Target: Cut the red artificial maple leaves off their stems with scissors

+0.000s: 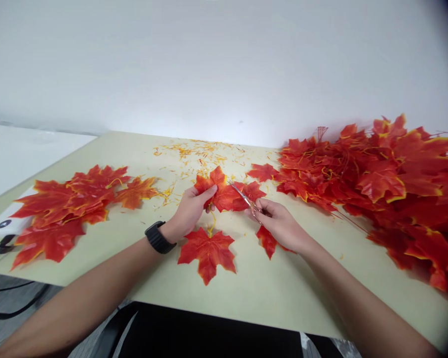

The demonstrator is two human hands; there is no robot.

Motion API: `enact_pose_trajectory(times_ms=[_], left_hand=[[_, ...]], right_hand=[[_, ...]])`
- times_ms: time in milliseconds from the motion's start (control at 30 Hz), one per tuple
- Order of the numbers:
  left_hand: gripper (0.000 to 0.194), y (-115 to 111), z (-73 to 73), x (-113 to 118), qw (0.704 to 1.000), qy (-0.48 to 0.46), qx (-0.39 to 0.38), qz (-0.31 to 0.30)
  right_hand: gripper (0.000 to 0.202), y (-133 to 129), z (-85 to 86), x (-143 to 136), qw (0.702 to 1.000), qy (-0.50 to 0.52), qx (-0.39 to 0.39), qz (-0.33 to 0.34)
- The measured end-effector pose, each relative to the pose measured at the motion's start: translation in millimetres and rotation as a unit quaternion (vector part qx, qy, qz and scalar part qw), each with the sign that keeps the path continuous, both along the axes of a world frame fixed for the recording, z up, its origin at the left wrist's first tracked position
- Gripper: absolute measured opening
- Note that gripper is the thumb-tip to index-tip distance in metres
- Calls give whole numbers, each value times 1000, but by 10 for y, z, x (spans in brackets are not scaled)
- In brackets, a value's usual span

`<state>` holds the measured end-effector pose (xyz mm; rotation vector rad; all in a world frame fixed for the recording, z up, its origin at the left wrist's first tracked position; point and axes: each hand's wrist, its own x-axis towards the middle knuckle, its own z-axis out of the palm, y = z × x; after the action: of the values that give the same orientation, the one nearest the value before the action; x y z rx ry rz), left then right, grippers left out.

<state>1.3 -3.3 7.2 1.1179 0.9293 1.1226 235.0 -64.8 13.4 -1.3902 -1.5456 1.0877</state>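
Between thumb and fingers, my left hand (191, 208) holds a red maple leaf (222, 190) above the middle of the table. My right hand (278, 221) is closed around the handles of small scissors (245, 198), whose blades point up and left toward the leaf's right side. Behind the blades shows another red leaf (251, 194). A single red leaf with a yellow stem (208, 252) lies flat nearer the front edge. Partly under my right hand is one more red leaf (268, 242).
A big heap of red leaves (358, 174) covers the table's right side. Several leaves (74, 196) lie stacked at the left, beside a white power strip (7, 221) with a black cable. Yellow and orange trimmings (194, 151) are scattered toward the wall.
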Motion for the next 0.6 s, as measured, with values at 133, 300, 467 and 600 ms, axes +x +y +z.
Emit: enact_pose_trajectory(times_ms=[133, 300, 467, 600], left_hand=[[39, 26, -38, -20, 1000, -3, 19, 3], [37, 25, -50, -37, 998, 29, 47, 1], [42, -24, 1, -30, 996, 61, 67, -14], [40, -34, 2, -34, 993, 91, 70, -21]], right_hand=[[57, 5, 31, -2, 1000, -7, -13, 13], [49, 5, 23, 21, 999, -32, -26, 32], [46, -2, 9, 31, 998, -53, -23, 40], [50, -9, 20, 16, 998, -51, -23, 35]])
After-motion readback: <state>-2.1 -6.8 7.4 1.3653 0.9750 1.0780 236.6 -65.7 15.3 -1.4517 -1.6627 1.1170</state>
